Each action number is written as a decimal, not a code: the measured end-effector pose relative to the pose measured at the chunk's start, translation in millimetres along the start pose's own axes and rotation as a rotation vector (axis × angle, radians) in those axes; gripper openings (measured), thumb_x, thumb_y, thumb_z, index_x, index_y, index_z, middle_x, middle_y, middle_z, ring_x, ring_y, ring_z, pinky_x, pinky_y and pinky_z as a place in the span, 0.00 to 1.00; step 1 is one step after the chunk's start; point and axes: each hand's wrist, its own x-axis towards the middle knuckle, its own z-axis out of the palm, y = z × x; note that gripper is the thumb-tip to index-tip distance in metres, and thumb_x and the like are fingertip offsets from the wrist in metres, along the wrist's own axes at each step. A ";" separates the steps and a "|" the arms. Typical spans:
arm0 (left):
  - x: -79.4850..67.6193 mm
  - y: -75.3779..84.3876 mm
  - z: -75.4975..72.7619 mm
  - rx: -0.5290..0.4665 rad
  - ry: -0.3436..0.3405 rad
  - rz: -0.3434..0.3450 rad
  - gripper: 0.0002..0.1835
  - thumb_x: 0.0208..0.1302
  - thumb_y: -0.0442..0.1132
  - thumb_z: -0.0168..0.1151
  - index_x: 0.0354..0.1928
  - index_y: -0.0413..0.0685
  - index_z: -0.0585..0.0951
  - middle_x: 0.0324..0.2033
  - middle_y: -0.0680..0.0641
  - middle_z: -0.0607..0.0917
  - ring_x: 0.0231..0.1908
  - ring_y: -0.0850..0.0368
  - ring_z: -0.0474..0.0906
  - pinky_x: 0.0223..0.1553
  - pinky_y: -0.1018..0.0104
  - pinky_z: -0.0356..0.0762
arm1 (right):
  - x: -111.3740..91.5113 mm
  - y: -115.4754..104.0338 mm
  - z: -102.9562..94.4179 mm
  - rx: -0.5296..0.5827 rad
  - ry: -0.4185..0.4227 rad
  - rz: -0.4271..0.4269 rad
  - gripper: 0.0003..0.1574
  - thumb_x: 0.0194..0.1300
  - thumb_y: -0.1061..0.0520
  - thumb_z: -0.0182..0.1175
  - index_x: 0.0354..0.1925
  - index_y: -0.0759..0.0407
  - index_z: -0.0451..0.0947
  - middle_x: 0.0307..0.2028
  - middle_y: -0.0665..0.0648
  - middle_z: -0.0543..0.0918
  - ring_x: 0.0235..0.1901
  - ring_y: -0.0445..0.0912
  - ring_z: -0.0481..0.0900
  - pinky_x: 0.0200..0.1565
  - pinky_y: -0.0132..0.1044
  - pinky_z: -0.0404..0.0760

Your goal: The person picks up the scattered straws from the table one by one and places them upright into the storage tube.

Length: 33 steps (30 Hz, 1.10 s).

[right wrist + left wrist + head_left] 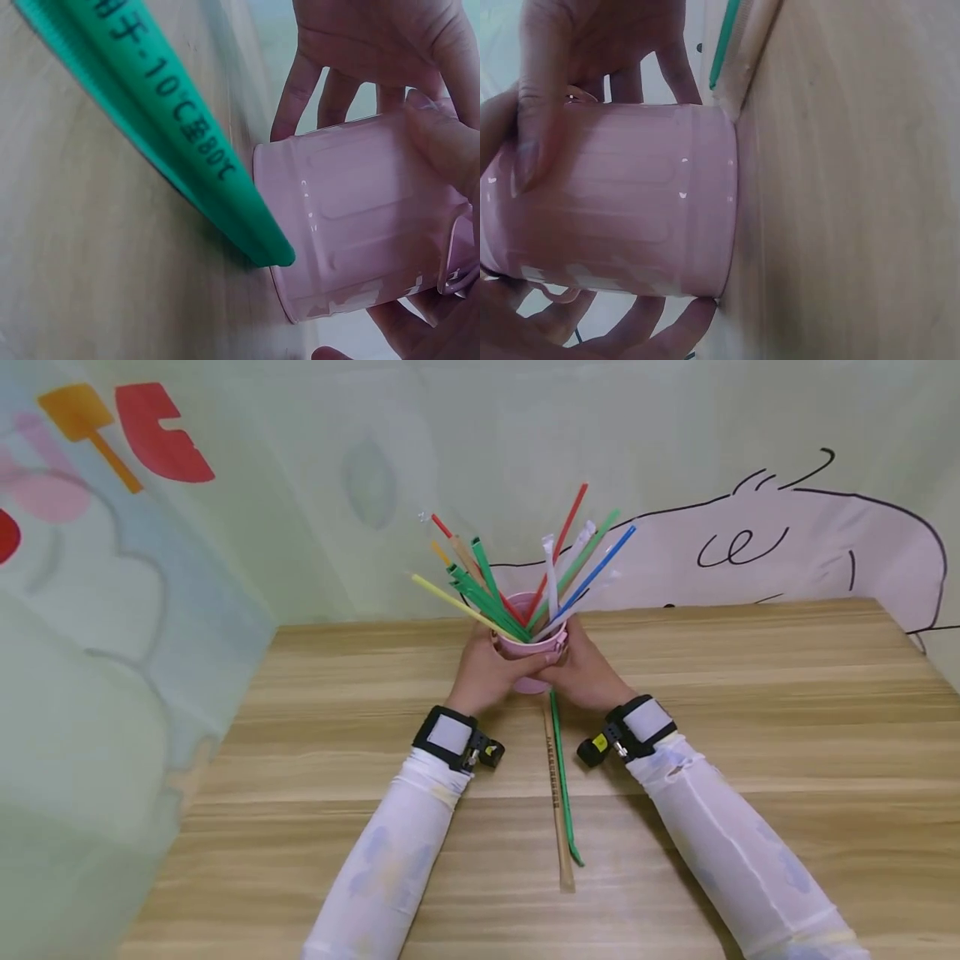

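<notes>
Both hands hold a small pink bucket [531,686] near the back of the table. My left hand [483,670] grips its left side and my right hand [592,672] its right side, with the thumbs across the front. Fingers wrap the wall in both wrist views, and the bucket's base is right at the tabletop. A bunch of straws fans out of the bucket, among them a yellow straw [450,595], a blue straw [611,553], a red straw [573,514] and green-wrapped straws [487,597]. Their lower ends are hidden inside.
In front of the bucket, a brown-wrapped straw [557,802] and a green-wrapped straw [564,777] lie lengthwise on the wooden table [337,760]. Behind the table hangs a pale printed backdrop [465,443], which continues along the left side.
</notes>
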 end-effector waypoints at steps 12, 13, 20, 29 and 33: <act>-3.0 0.7 -3.9 0.005 -0.018 -0.012 0.43 0.50 0.38 0.75 0.68 0.43 0.64 0.60 0.40 0.73 0.57 0.55 0.68 0.61 0.55 0.68 | 0.1 -1.5 -1.4 -0.132 -0.003 0.025 0.55 0.56 0.60 0.69 0.72 0.64 0.47 0.66 0.66 0.63 0.65 0.51 0.58 0.68 0.59 0.55; -3.0 1.1 -4.0 0.007 -0.021 -0.012 0.43 0.51 0.39 0.75 0.68 0.43 0.64 0.60 0.40 0.73 0.57 0.55 0.68 0.61 0.55 0.68 | 0.1 1.0 -2.6 -0.156 0.000 0.040 0.54 0.56 0.58 0.70 0.71 0.64 0.49 0.65 0.65 0.64 0.64 0.51 0.59 0.67 0.59 0.57; 3.7 -13.0 -2.0 0.060 -0.011 -0.046 0.46 0.50 0.46 0.76 0.69 0.49 0.61 0.60 0.45 0.73 0.55 0.61 0.68 0.60 0.55 0.69 | -10.2 3.7 -10.8 -0.366 -0.030 0.318 0.44 0.58 0.45 0.68 0.62 0.65 0.63 0.53 0.64 0.74 0.50 0.54 0.71 0.51 0.55 0.76; 12.4 -31.1 1.5 0.112 0.001 -0.059 0.49 0.47 0.54 0.76 0.68 0.53 0.60 0.59 0.51 0.73 0.54 0.66 0.67 0.60 0.59 0.69 | -41.7 -11.8 -7.0 -0.635 -0.227 0.467 0.26 0.61 0.41 0.64 0.40 0.63 0.77 0.28 0.57 0.80 0.28 0.49 0.74 0.27 0.39 0.74; 11.3 -31.6 0.5 0.092 0.006 -0.048 0.49 0.47 0.53 0.77 0.69 0.54 0.60 0.59 0.50 0.73 0.55 0.65 0.67 0.60 0.59 0.70 | -49.5 -13.3 0.6 -0.652 -0.333 0.452 0.15 0.62 0.45 0.64 0.29 0.55 0.82 0.20 0.51 0.78 0.22 0.45 0.73 0.23 0.36 0.71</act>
